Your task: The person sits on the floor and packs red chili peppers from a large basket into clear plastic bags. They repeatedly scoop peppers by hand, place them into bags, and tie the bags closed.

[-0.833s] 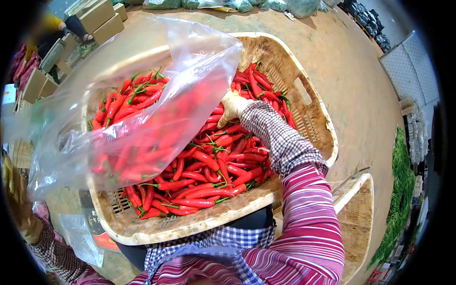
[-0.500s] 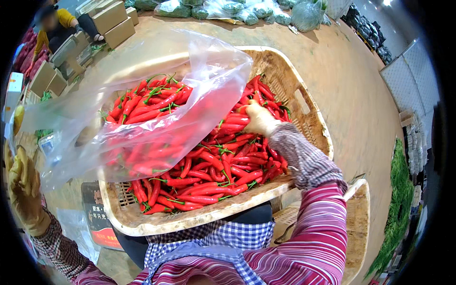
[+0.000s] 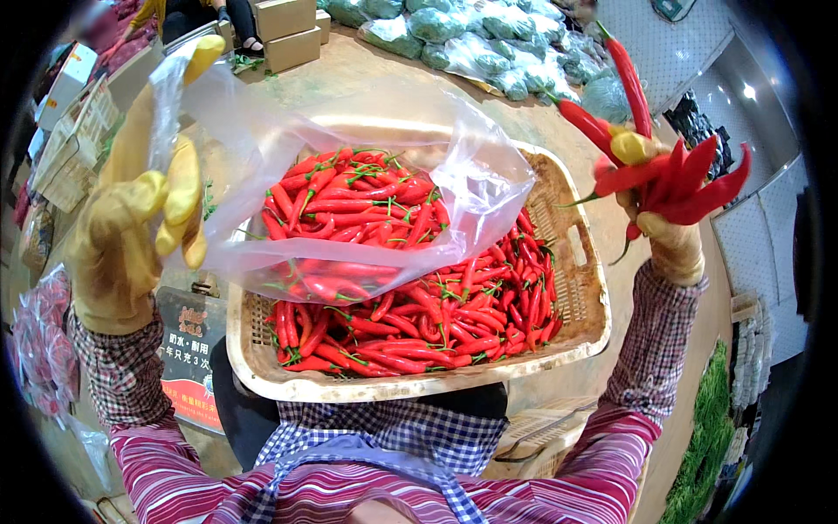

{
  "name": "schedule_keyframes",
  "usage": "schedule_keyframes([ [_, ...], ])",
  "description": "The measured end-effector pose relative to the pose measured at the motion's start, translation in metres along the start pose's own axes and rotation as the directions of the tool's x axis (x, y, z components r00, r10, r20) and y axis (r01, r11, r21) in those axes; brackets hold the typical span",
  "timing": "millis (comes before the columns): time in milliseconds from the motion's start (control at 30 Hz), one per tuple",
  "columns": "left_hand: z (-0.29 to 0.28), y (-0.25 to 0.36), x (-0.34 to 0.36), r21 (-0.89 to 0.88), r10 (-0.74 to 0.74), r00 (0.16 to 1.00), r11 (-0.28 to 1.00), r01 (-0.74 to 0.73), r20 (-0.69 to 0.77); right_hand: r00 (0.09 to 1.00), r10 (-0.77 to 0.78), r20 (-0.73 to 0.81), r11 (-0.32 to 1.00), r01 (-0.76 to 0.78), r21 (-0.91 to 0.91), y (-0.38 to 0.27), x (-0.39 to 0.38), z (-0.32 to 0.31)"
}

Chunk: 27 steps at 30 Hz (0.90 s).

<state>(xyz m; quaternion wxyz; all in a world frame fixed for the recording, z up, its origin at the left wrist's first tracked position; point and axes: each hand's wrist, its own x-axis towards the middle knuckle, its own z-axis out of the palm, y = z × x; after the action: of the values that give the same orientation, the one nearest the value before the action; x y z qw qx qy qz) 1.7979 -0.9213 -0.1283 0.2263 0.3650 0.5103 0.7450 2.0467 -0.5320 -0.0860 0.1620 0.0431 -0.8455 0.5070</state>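
The chillies (image 3: 476,310) look glossy, the bag (image 3: 482,170) shiny plastic.

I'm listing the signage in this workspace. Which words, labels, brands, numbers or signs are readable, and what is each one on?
Dark-and-red panel, lower left: several lines of pale print, some legible; I'm not copying the wording.
White box, upper left: any marks are too small to read.
Brown cardboard cartons: no lettering I can make out.
Clear plastic bag and plastic basket: no print visible.
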Motion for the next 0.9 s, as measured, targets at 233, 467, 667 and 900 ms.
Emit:
schedule_keyframes([
  [233, 0.012, 0.015, 0.009, -0.187, -0.043, 0.999, 0.982, 0.037, -0.028, 0.830, -0.264, 0.492, 0.939, 0.103, 0.329, 0.010, 0.111, 0.100],
  [467, -0.027, -0.002, 0.009, -0.269, -0.107, 0.994, 0.957, 0.112, 0.033, 0.984, 0.179, 0.016, 0.970, -0.179, 0.165, 0.025, 0.115, 0.110],
  [667, -0.105, 0.000, -0.014, -0.063, 0.098, 0.930, 0.995, -0.081, 0.355, 0.573, 0.781, -0.250, 0.570, -0.817, -0.092, 0.141, 0.008, -0.005],
  [900, -0.094, -0.018, -0.046, 0.087, -0.026, 0.952, 0.995, 0.055, -0.305, 0.224, 0.859, -0.461, -0.164, -0.731, -0.662, 0.231, -0.057, 0.078],
])
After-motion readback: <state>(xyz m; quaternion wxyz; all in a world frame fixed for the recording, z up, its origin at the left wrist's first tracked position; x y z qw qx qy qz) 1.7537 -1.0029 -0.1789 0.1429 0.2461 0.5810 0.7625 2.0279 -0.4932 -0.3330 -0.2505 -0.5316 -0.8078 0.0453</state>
